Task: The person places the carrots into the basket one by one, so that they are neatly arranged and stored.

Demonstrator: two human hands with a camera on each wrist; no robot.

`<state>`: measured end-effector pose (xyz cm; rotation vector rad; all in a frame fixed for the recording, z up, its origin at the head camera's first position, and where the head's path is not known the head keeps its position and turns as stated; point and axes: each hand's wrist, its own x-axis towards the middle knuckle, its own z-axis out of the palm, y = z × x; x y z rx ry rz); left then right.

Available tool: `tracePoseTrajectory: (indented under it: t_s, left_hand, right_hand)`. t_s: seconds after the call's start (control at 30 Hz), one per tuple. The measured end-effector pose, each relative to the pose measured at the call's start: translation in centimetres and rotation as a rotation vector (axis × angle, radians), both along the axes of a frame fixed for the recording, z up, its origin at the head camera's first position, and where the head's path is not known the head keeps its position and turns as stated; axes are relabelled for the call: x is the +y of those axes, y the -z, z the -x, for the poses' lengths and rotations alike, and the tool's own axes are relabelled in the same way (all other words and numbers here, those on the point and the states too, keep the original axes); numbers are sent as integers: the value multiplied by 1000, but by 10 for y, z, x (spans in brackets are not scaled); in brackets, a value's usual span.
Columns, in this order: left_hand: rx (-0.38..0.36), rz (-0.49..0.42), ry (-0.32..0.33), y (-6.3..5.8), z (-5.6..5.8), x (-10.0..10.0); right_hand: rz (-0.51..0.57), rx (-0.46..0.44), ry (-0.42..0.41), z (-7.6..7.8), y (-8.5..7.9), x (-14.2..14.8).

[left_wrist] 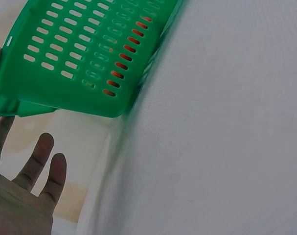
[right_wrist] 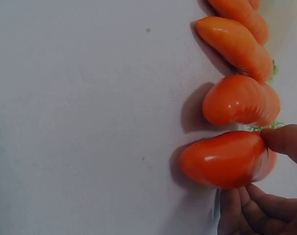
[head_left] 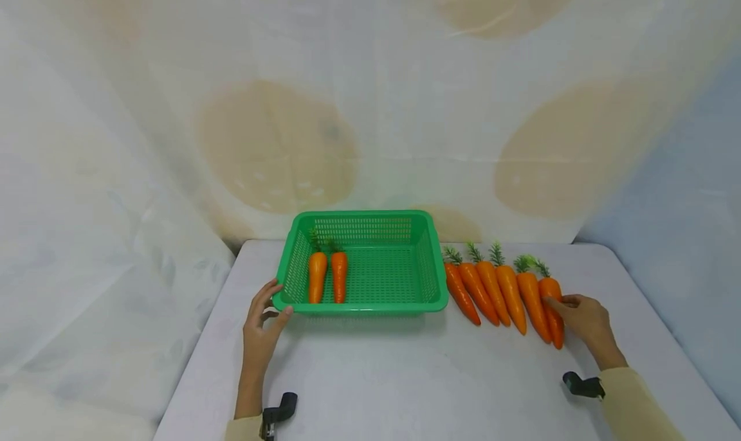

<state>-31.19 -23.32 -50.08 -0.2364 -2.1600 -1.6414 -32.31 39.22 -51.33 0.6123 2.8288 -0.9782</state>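
Note:
At its left front corner, the green basket (head_left: 370, 308) is held by my left hand (head_left: 260, 340), thumb and fingers at the rim. The other fingers (left_wrist: 57, 178) of that hand stand spread below the corner in the left wrist view. Two carrots (head_left: 317, 277) lie side by side in the basket's left part, leafy tops toward the back. My right hand (head_left: 589, 320) pinches the rightmost carrot (right_wrist: 221, 159) of a row, thumb on one side and fingers on the other. That carrot lies close beside its neighbour (right_wrist: 240, 100).
Several more carrots (head_left: 486, 293) lie in a slanted row right of the basket, green tops toward the back. They stand on a white table (head_left: 405, 383). A patterned sheet (head_left: 393, 107) hangs behind the table.

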Motion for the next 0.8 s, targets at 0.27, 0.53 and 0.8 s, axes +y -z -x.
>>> tracePoseTrajectory:
  t_s: [0.27, 0.53, 0.8]
  left_hand:
    - [5, -2, 1, 1, 0, -1]
    - [7, 3, -1, 0, 3, 0]
    - [3, -3, -9, 0, 2, 0]
  right_hand:
    - [6, 6, 44, -6, -6, 3]
    - [44, 31, 74, -13, -17, 4]
    - [27, 77, 85, -12, -28, 0]
